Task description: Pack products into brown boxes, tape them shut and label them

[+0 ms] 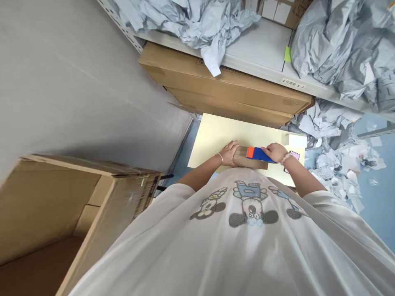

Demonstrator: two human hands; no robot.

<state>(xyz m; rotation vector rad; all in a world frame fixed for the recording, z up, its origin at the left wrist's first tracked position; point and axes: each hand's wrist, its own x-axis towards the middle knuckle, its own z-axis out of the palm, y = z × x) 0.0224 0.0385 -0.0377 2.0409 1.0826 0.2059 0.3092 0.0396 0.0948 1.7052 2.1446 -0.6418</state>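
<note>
A small brown cardboard box [257, 164] lies on the pale yellow tabletop [216, 127], close against my shirt. My left hand [229, 153] holds the box by its left end, fingers along its side. My right hand [275, 152] is closed around the handle of a blue tape dispenser [261, 154] with an orange front end. The front end rests over the top of the box, near its middle. Beside my right wrist lies a phone [293, 157] with a lit pink screen, partly hidden by the forearm.
A white box [296, 141] stands at the tabletop's right. Behind it is a large carton [228, 86] under a shelf [259, 43] with crumpled grey bags [333, 45]. An open carton [120, 205] stands at left. Scrap paper [336, 176] covers the floor at right.
</note>
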